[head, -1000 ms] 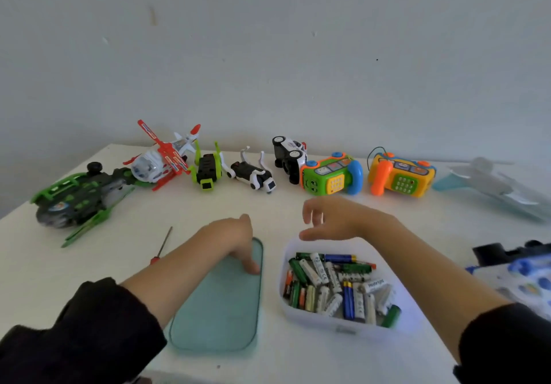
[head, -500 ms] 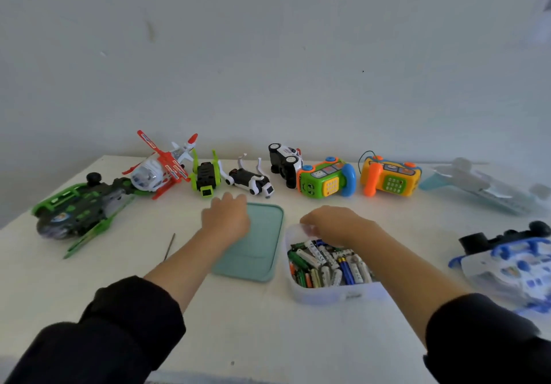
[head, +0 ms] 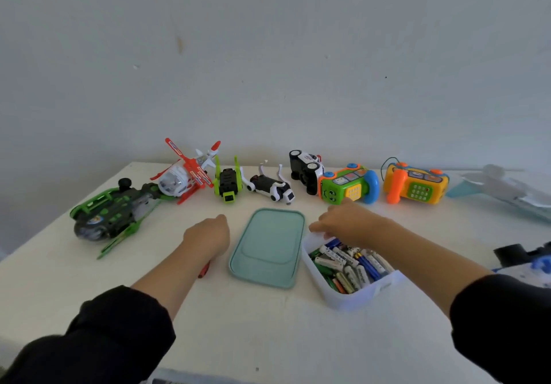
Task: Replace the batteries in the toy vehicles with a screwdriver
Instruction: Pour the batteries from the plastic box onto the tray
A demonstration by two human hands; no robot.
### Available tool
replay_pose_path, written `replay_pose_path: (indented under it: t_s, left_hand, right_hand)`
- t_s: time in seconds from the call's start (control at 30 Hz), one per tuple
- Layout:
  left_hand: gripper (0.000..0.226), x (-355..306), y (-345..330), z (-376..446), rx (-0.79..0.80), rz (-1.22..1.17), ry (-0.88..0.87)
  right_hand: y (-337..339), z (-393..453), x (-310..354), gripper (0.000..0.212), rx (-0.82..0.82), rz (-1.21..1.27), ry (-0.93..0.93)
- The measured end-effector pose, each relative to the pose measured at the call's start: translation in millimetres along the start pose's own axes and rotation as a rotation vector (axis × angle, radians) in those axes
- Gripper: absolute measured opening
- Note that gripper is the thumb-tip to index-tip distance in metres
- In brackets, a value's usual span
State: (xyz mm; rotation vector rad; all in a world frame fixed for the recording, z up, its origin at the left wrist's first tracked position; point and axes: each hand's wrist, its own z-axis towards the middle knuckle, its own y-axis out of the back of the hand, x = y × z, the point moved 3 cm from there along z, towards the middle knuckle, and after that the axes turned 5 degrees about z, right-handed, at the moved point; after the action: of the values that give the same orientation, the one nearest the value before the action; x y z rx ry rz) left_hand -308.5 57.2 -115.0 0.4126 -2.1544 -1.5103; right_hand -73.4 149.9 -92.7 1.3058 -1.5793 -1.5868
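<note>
Setting up for the battery swap, I have my right hand (head: pixel 347 222) curled on the far rim of the open battery box (head: pixel 354 295) near the desk's front edge, its lid (head: pixel 269 248) just beside. My left hand (head: pixel 207 234), loosely curled and empty, hovers over the red screwdriver (head: pixel 204 271); gripping it likely comes next. Bare desk (head: pixel 253 333) surrounds it. Toy vehicles (head: pixel 228 182) line the far edge.

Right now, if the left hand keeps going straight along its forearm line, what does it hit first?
Probably the green-and-black toy. The left hand points up-table toward it, with bare table between. Depth is unclear from one view.
</note>
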Motion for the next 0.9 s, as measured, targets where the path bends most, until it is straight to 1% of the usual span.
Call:
replay_pose_path:
  t_s: [0.03, 0.07, 0.1, 0.13, 0.2, 0.23, 0.27, 0.3, 0.33, 0.37, 0.4, 0.43, 0.47, 0.5, 0.57, 0.6, 0.67, 0.7, 0.73, 0.8, 0.83, 0.9]
  left_hand:
    - [0.046, -5, 5, 0, -0.064, -0.033, -0.006]
    - [0.039, -11, 8, 1, -0.123, -0.048, -0.017]
    - [0.032, -16, 10, 2, -0.176, -0.063, -0.040]
    - [0.024, -24, 13, 3, -0.237, -0.104, -0.084]
    - [0.014, -40, 19, 1, -0.299, -0.244, -0.188]
    - [0.012, -50, 24, -2, -0.305, -0.330, -0.240]
    - [0.011, -60, 30, -8, -0.312, -0.426, -0.299]
    - [0.009, -71, 36, -16, -0.322, -0.508, -0.388]
    - [0.008, -84, 43, -26, -0.325, -0.547, -0.515]
    - [0.016, -98, 49, -36, -0.316, -0.515, -0.668]
    - [0.032, -115, 53, -48, -0.286, -0.425, -0.828]
    - [0.050, -131, 54, -59, -0.234, -0.316, -0.963]
    - [0.068, -145, 55, -69, -0.170, -0.205, -1.056]
    - [0.083, -158, 54, -74, -0.113, -0.102, -1.100]
    - [0.104, -176, 53, -79, -0.064, 0.072, -1.086]
    - [0.109, -182, 53, -79, -0.061, 0.151, -1.068]
    - [0.113, -193, 49, -77, -0.028, 0.266, -1.044]
    - [0.114, -198, 46, -77, 0.012, 0.297, -1.027]
    - [0.115, -202, 43, -75, 0.047, 0.320, -1.007]
    - [0.116, -206, 38, -73, 0.065, 0.366, -0.987]
    - [0.115, -208, 37, -73, 0.042, 0.387, -0.992]
    - [0.111, -210, 39, -75, -0.061, 0.405, -1.019]
  right_hand:
    - [0, -2, 1, 0.031, -0.094, -0.061, 0.051]
    - [1, -5, 0, 0.032, -0.188, -0.086, 0.083]
    - [1, -8, -2, 0.038, -0.220, -0.078, 0.049]
    - [-1, -15, -10, 0.045, -0.169, -0.017, -0.059]
    - [-5, -35, -36, 0.055, 0.041, 0.179, -0.425]
    - [-11, -48, -50, 0.056, 0.116, 0.241, -0.586]
    - [-12, -60, -59, 0.054, 0.175, 0.280, -0.702]
    - [-15, -71, -66, 0.047, 0.212, 0.306, -0.766]
    - [-15, -80, -69, 0.038, 0.258, 0.344, -0.787]
    - [-17, -85, -68, 0.031, 0.281, 0.399, -0.805]
    - [-19, -91, -65, 0.028, 0.285, 0.479, -0.830]
    - [-21, -93, -62, 0.028, 0.248, 0.563, -0.853]
    - [-23, -92, -62, 0.028, 0.160, 0.632, -0.866]
    - [-23, -90, -63, 0.028, 0.042, 0.696, -0.880]
    - [-35, -86, -65, 0.026, -0.247, 0.871, -0.928]
    - [-42, -86, -62, 0.024, -0.399, 1.014, -0.964]
    - [-58, -92, -54, 0.025, -0.668, 1.305, -1.058]
    - [-67, -96, -49, 0.029, -0.768, 1.406, -1.101]
    - [-74, -99, -43, 0.033, -0.838, 1.429, -1.121]
    - [-79, -102, -32, 0.037, -0.905, 1.401, -1.089]
    - [-80, -101, -29, 0.037, -0.912, 1.389, -1.067]
    - [-80, -99, -29, 0.038, -0.924, 1.363, -1.039]
